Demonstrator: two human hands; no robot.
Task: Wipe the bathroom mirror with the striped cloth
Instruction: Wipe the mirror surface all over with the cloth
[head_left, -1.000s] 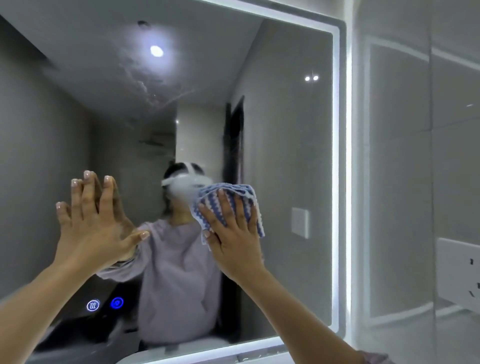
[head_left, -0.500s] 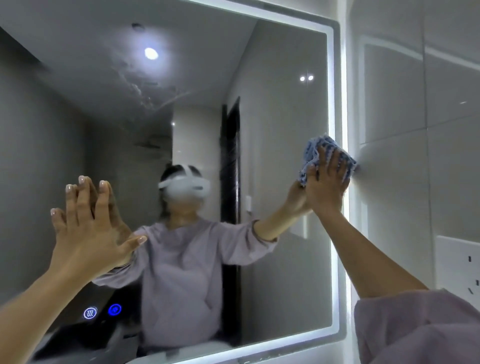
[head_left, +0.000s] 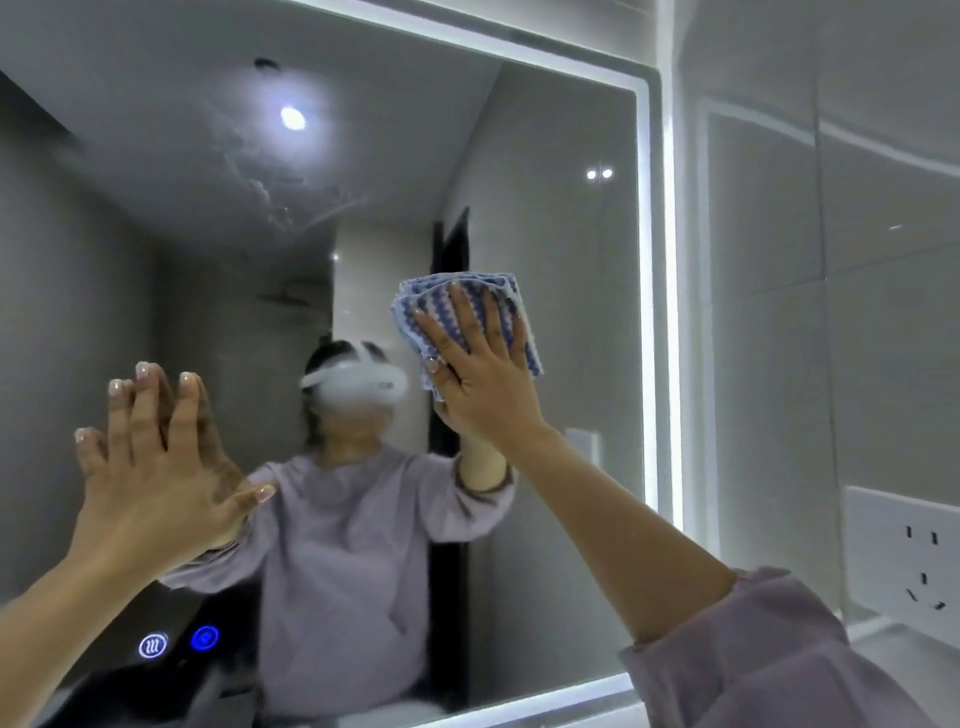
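Flat-palmed, no curl: my R hand (head_left: 483, 379) presses the striped cloth (head_left: 467, 293) against the mirror (head_left: 545, 208) w/ fingers straight and spread, thumb at the cloth's left edge. Cloth is bunched in folds, blue-and-white stripes, just right of frame centre and touching the glass; its top and right edges stick out past my fingertips. L hand (head_left: 156, 483) is lower left of frame, also flat on the glass, fingers straight and close together, thumb out to the right, holding nothing. Lit strip (head_left: 647, 312) runs along the mirror's right edge; cloth is apart from it. Two glowing touch buttons (head_left: 204, 638) sit bottom left of the glass, below my L wrist. Lilac sleeve (head_left: 769, 665) is pushed up my R forearm, bottom right. White wall socket (head_left: 904, 556) on the tiled wall (head_left: 857, 260), right edge of frame. Smears (head_left: 260, 187) show on the glass upper left, by the reflected ceiling light (head_left: 292, 118).
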